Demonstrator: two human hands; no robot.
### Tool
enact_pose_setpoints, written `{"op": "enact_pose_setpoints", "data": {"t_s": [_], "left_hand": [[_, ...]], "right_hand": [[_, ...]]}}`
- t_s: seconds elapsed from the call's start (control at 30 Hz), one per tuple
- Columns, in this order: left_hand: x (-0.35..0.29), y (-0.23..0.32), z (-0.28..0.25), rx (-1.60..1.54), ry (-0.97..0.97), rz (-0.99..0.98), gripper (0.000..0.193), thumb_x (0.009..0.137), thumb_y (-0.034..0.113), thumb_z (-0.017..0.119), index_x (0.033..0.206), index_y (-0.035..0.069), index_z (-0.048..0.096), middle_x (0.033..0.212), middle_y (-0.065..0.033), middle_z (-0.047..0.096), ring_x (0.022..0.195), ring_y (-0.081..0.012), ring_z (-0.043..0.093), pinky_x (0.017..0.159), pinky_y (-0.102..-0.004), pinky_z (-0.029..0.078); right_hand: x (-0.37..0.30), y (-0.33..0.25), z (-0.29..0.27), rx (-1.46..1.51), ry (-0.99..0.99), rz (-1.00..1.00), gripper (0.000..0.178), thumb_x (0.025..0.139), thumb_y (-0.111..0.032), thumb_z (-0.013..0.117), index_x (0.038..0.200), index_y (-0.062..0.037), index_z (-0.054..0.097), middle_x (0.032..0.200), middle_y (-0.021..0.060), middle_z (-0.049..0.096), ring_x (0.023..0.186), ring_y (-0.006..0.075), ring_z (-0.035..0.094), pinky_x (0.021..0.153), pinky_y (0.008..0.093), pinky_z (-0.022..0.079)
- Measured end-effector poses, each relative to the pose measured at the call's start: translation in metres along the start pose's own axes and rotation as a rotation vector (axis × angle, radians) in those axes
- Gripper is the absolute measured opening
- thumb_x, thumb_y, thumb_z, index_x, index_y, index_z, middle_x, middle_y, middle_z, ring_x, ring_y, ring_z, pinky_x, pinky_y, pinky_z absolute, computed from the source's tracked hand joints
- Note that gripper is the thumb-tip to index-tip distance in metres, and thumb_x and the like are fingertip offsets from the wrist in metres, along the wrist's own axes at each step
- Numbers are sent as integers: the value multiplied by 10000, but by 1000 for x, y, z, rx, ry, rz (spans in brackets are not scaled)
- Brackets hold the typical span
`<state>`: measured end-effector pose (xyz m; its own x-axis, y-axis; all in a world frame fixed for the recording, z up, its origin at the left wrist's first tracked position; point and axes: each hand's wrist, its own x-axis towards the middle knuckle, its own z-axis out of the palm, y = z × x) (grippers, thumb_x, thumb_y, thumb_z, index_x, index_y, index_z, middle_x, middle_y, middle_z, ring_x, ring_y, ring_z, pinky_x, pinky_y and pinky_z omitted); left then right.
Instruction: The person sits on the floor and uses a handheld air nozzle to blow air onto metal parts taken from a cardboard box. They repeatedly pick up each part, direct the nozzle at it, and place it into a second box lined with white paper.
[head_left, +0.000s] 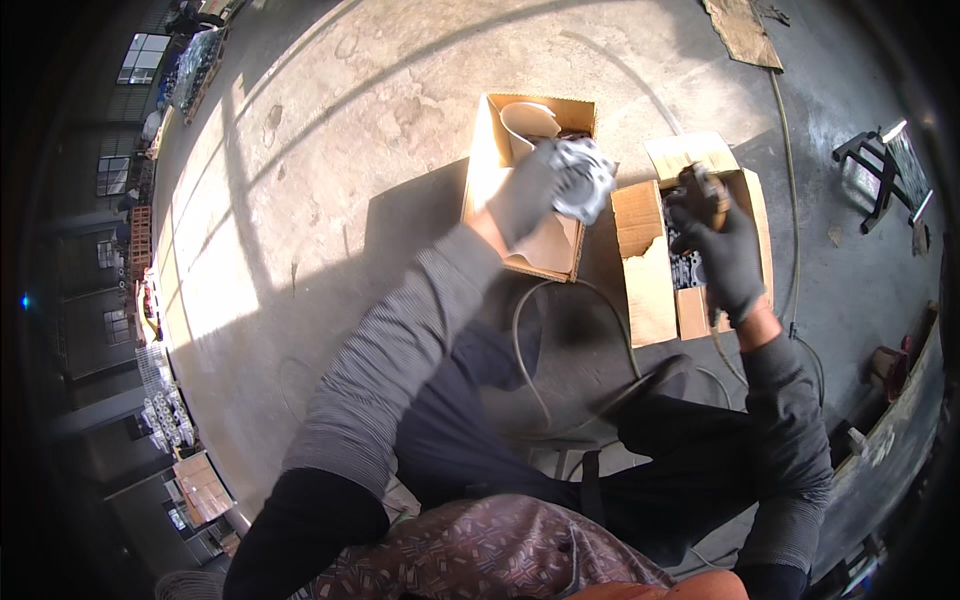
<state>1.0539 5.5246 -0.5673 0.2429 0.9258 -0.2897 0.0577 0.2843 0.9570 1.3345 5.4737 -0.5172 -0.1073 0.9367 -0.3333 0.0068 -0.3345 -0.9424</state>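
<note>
Sunlit concrete floor [300, 180] lay under the seated person. Gloved right hand [725, 250] had its fingers wrapped around a brown tool [703, 192] above the right cardboard box [645, 270]. Gloved left hand [530, 195] clutched a silvery metal part [588, 175], fingers clamped, over the farther open box [490, 150].

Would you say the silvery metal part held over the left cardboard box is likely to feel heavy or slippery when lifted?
The silvery metal part looks like a solid casting, so probably heavy for its size and stiff. Its ribbed, irregular shape and the gloved left hand wrapped round it suggest a fair grip, not slippery. Over the left cardboard box it would likely drop hard, not roll.
</note>
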Motion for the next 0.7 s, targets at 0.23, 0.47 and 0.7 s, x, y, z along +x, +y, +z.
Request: {"op": "enact_pose_setpoints", "data": {"t_s": [0.23,0.47,0.7], "left_hand": [[144,-75,-106,1299,-313,259,277,1017,59,521,1254,56,664,1177,-114,723,1041,-224,694,873,-358,579],[194,-145,-121,1426,-337,-245,233,986,189,571,1095,97,756,1019,-82,771,886,-211,743,729,-332,584],[192,-171,-125,1615,-388,41,206,956,189,590,979,81,764,921,-69,755,847,-185,721,724,-322,569]], "right_hand": [[9,-9,-22,-96,16,-51,330,969,-123,738,1263,4,660,1007,42,714,820,93,677,727,252,563],[13,-8,-21,-111,34,32,310,960,-75,734,1246,21,667,975,38,729,802,95,694,691,249,582],[10,3,-18,-87,4,110,356,943,-40,739,1283,28,662,1008,52,733,818,104,687,710,261,589]]}}
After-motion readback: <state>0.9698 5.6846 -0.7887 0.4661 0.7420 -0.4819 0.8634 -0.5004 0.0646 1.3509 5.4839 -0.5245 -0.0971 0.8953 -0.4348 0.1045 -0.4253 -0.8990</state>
